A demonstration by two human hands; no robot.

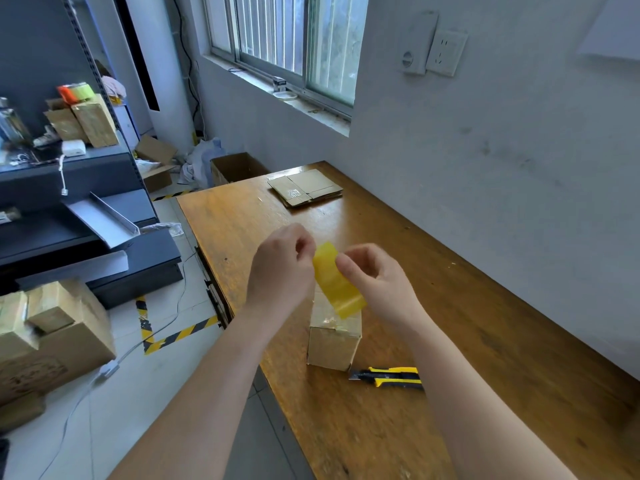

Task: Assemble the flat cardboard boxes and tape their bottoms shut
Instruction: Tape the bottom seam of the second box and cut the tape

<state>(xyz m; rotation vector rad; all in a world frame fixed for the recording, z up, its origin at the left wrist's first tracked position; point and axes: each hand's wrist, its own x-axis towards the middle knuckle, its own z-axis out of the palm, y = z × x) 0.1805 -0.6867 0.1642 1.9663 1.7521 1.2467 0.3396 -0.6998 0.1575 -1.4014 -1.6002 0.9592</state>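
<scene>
Yellow translucent tape strip (337, 280) hangs between both hands above the assembled box (333, 336). Left hand (282, 266) — fingers curled tight, thumb and forefinger pinching the strip's upper end. Right hand (375, 277) — fingers loosely bent, thumb (348, 268) pressed on the strip's right edge; the other fingertips are hidden behind it. Strip's lower end lies at the box's taped top face; contact unclear. Box stands upright near the table's (485, 341) left edge, no readable print on it. Utility knife (389, 376), yellow and black, lies just right of the box's near corner, no brand legible. Flat cardboard stack (306, 190) sits toward the far end of the table — a small pale printed mark on the top sheet, too small to read.
</scene>
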